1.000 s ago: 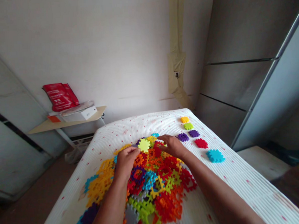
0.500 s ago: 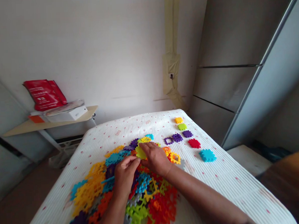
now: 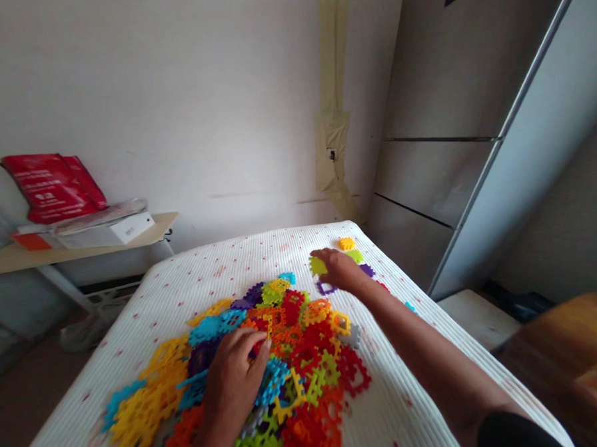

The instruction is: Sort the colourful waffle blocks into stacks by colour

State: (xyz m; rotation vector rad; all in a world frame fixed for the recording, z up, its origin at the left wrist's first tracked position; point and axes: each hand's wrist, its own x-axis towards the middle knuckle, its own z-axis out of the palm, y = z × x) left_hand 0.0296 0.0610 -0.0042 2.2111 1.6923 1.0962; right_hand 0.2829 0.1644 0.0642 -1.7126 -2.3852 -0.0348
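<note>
My right hand point(image 3: 341, 269) grips a lime-green square puzzle tile point(image 3: 317, 266) with toothed edges, held at the far right part of the bed. Just below it lies a purple frame tile point(image 3: 326, 288), partly covered by the hand. My left hand point(image 3: 236, 368) rests over the heap of colourful interlocking tiles point(image 3: 309, 343), thumb and fingers apart, with nothing visible in its grasp. Near its fingertips is a thin yellow piece point(image 3: 268, 326). Beyond the right hand sit a yellow tile point(image 3: 347, 243) and another lime-green tile point(image 3: 355, 255).
The tiles lie on a white quilted cover point(image 3: 220, 261) with red dots. A purple tile point(image 3: 368, 270) and a blue one point(image 3: 409, 307) show past my right arm. On the left, a shelf point(image 3: 163, 225) carries a red bag point(image 3: 51, 186). A grey cabinet point(image 3: 436, 96) stands right.
My right hand has moved away from my left, up and right from the heap, carrying the lime-green tile to the row of separate tiles. The left hand has let go of it.
</note>
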